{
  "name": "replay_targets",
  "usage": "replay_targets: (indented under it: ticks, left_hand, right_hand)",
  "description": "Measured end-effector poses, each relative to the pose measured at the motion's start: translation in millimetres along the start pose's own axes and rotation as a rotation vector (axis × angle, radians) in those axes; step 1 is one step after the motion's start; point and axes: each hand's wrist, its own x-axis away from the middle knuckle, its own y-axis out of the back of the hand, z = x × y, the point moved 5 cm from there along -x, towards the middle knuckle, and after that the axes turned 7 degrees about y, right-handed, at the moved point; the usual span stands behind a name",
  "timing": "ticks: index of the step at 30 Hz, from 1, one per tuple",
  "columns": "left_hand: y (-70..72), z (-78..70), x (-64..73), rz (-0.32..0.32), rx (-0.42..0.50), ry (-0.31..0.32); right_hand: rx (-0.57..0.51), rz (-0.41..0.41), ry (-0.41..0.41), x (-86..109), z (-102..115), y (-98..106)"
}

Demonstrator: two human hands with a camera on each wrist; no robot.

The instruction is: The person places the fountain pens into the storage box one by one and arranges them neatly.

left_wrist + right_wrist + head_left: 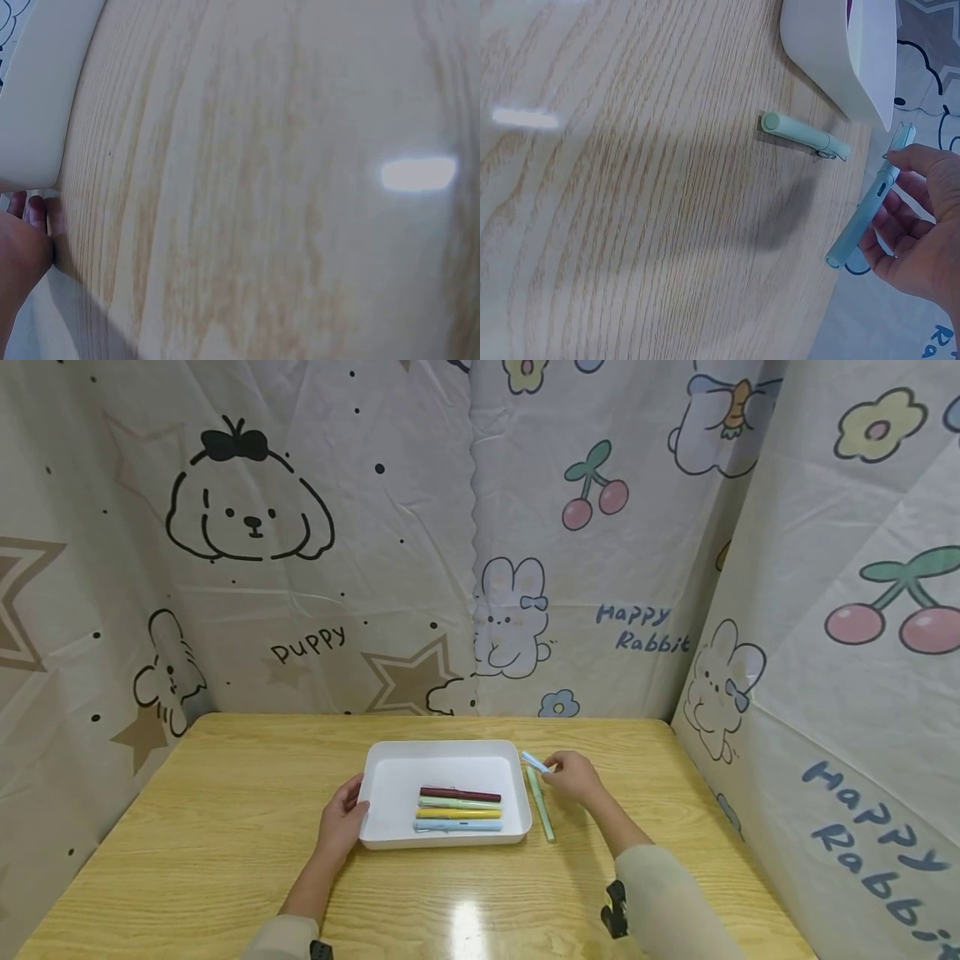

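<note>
And here's the right hand (573,777), out beyond the far right corner of the white tray (442,842), with a light blue pen (534,762) pinched between thumb and fingers. The right wrist view shows it nicely: the pen slants across the fingers, clip end pointing up, and it looks clear of the tabletop (247,827).

Over on the other side, the left hand (343,820) is up against the tray's left end, steadying it, I'd say. Whether those fingers curl round the wall or merely rest on it, I can't tell; the left wrist camera catches only a sliver.

Inside the tray, four pens lie side by side: maroon (460,795) at the far end of the row, then a pale green one (468,804), yellow (450,814), and another blue pen (458,827) nearest the person. Just outside the right wall, a loose green pen (540,804) lies on the tabletop.

The step in hand looks like handling that pinched pen between tabletop and tray. If it's bound for the row, the move calls for lifting over the rim, turning it level with the others and releasing gently, tray held still, without knocking the loose one.
</note>
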Motion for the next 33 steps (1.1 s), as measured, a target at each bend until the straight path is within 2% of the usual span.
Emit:
replay_targets:
  ticks: [18, 33]
  left_hand:
    - [-0.4, 0.7, -1.5, 0.012, -0.021, 0.009]
    - [0.2, 2.9, -3.2, 0.006, -0.020, 0.022]
  right_hand:
    - [0.014, 0.014, 0.073, -1.6, 13.5, 3.6]
    - [0.013, 0.034, 0.093, -6.4, 21.3, 5.1]
